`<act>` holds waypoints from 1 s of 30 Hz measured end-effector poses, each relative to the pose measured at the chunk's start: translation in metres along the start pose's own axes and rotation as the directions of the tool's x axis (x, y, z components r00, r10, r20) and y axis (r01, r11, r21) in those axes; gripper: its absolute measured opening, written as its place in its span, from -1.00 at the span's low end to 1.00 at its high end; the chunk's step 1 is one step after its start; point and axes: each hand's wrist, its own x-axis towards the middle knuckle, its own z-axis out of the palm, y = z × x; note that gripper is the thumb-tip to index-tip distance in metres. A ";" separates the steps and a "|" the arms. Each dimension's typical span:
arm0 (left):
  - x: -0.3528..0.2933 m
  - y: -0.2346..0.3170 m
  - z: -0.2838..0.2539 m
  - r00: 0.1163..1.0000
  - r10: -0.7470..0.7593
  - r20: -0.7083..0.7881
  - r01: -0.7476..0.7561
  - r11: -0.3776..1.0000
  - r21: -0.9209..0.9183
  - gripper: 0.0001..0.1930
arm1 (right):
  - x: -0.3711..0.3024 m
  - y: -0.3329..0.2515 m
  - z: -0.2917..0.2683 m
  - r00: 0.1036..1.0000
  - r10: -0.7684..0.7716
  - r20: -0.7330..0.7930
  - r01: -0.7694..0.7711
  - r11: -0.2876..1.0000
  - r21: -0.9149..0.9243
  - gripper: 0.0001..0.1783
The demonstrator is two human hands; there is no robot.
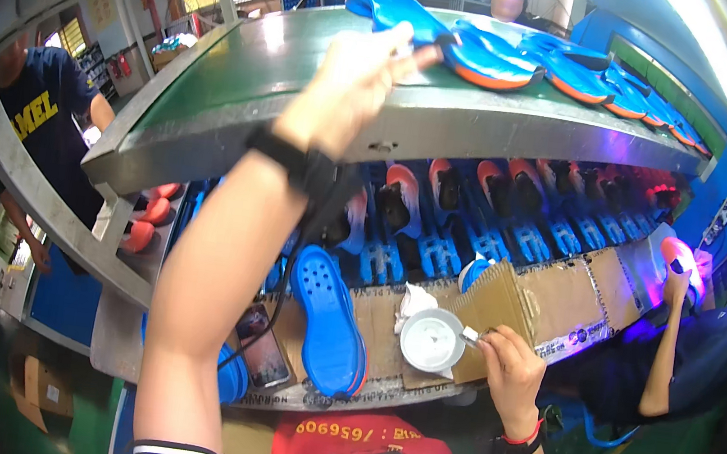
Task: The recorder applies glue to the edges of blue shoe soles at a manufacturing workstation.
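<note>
My left hand [359, 81] is raised to the upper green conveyor, its fingers closed on the near edge of a blue shoe sole [386, 7]; motion blurs it a little. Low in front of me, my right hand [513, 365] pinches a small brush [470, 335] with a white tip, at the right rim of a white bowl [429, 362]. White liquid covers the bowl's bottom. Left of the bowl, a blue sole [330, 318] with small holes and an orange edge lies on the cardboard-covered ledge.
Several blue-and-orange soles [502, 62] lie along the upper green belt [256, 69]. Below it runs a row of red-and-blue shoe uppers [399, 195] on blue holders. A phone [263, 346] lies by the left sole. One person stands at left; another person's hand [676, 285] works at right.
</note>
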 end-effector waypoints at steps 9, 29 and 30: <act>-0.197 -0.041 -0.009 0.979 0.203 0.037 -0.196 0.860 0.472 -0.47 | -0.009 0.004 0.020 0.994 0.029 0.106 -0.033 0.999 0.040 -0.84; -0.351 -0.112 -0.075 0.840 -0.133 -0.526 0.365 0.856 0.366 -0.64 | -0.017 -0.008 0.047 0.972 0.012 0.236 -0.023 0.999 0.044 -0.86; -0.348 -0.111 -0.068 0.854 -0.170 -0.492 0.292 0.939 0.181 -0.52 | -0.017 -0.007 0.046 0.973 0.008 0.229 -0.019 0.999 0.044 -0.86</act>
